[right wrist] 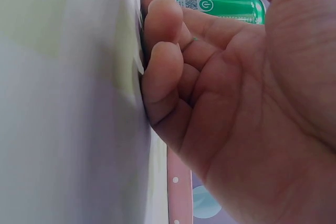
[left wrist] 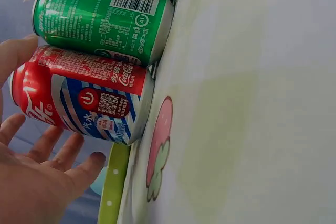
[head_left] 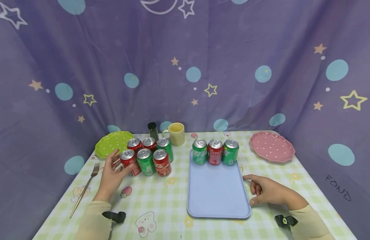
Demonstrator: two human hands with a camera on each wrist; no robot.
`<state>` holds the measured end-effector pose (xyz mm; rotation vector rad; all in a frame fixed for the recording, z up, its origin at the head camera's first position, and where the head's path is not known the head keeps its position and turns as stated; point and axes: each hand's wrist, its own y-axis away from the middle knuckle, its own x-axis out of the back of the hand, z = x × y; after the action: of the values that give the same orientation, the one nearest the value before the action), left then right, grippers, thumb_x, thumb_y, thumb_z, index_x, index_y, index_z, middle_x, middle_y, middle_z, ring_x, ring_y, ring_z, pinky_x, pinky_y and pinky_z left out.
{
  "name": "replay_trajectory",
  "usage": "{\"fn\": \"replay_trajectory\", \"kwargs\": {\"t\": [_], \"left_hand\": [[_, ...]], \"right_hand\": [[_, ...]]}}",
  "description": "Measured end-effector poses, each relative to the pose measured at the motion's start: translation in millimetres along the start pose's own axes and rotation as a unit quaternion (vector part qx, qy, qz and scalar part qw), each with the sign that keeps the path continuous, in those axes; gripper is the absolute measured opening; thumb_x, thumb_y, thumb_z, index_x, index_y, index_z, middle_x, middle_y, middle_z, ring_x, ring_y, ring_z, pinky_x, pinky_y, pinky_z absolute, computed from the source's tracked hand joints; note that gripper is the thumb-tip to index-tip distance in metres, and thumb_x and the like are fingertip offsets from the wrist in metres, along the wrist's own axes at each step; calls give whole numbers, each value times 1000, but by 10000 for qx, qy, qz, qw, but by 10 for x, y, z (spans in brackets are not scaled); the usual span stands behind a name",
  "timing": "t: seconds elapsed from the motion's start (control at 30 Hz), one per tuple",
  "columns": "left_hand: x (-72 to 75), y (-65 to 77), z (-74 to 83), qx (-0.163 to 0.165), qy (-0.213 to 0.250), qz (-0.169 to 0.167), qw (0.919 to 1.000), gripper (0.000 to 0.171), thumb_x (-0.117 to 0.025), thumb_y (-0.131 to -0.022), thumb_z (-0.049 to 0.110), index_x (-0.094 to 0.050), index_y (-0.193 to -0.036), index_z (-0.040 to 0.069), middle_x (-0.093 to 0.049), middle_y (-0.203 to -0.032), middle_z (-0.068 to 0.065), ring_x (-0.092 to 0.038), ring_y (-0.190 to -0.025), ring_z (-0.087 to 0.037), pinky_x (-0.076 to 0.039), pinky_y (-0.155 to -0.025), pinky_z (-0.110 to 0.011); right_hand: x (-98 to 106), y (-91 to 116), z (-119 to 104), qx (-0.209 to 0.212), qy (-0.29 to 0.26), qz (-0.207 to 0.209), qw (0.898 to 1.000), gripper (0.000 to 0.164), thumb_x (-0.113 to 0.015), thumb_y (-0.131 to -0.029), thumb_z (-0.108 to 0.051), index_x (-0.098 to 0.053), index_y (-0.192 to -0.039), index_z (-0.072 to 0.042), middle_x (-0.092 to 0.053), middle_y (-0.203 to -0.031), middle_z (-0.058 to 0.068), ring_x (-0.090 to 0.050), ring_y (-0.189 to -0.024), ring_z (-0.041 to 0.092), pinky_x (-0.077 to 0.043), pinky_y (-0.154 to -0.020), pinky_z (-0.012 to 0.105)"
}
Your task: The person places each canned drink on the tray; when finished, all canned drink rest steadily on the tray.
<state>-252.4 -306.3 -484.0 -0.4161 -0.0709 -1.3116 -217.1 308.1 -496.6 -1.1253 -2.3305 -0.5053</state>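
My left hand (head_left: pixel 112 175) reaches around the left side of a red soda can (head_left: pixel 130 163), fingers spread and thumb across its front. In the left wrist view, the fingers (left wrist: pixel 68 150) stand apart from this can. Beside it in the front row are a green soda can (head_left: pixel 146 163) and another red can (head_left: pixel 162 163); more red and green cans stand behind. My right hand (head_left: pixel 270 190) rests on the table at the right edge of a blue tray (head_left: pixel 218 193), lower fingers loosely curled, with index fingertip and thumb right by the rim.
On the tray's far end stand a green can (head_left: pixel 200 152), a red can (head_left: pixel 215 153) and a green can (head_left: pixel 231 153). A yellow mug (head_left: pixel 177 135) and a dark-capped jar (head_left: pixel 153 131) stand behind. Around lie a green plate (head_left: pixel 108 146), a pink plate (head_left: pixel 272 146) and a fork (head_left: pixel 85 188).
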Motion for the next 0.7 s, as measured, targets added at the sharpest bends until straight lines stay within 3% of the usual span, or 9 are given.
{"fn": "replay_trajectory", "kwargs": {"t": [0.07, 0.2, 0.27, 0.53, 0.7], "left_hand": [[-2, -1, -31, 41, 18, -81, 10000, 95, -82, -93, 13, -22, -167, 21, -39, -158, -19, -42, -142, -37, -35, -117, -60], [-22, -10, -88, 134, 12, -269, 9995, 95, -82, -94, 15, -21, -167, 19, -41, -156, -16, -46, -135, -29, -44, -112, -38], [-30, -11, -113, 225, 25, -331, 9992, 95, -82, -94, 15, -21, -167, 17, -41, -155, -15, -46, -135, -27, -43, -112, -36], [-60, -24, -204, 350, -162, -337, 9987, 94, -82, -94, 19, -22, -166, 19, -44, -156, -17, -48, -138, -33, -44, -110, -39], [-89, -28, -241, 372, 50, -455, 9983, 91, -81, -95, 15, -24, -165, 18, -40, -160, -17, -41, -146, -38, -37, -118, -54]], "right_hand": [[-4, -3, 1, 3, 0, -6, 10000, 94, -93, -80, -23, -41, -153, 7, -58, -93, 12, -53, -71, 10, -47, -61, 24], [-8, -4, 8, 7, 23, -5, 10000, 94, -93, -80, -23, -41, -152, 7, -58, -93, 11, -53, -71, 10, -47, -60, 24], [-4, -3, 6, 4, 34, -11, 10000, 94, -93, -80, -23, -41, -152, 7, -58, -93, 11, -53, -71, 10, -47, -60, 24], [4, -2, 14, -7, 12, -47, 10000, 94, -93, -81, -24, -40, -152, 7, -58, -94, 12, -52, -71, 10, -47, -60, 24], [2, -6, 29, 0, 16, -38, 10000, 94, -93, -81, -24, -40, -153, 7, -58, -94, 11, -53, -71, 10, -47, -60, 24]]}}
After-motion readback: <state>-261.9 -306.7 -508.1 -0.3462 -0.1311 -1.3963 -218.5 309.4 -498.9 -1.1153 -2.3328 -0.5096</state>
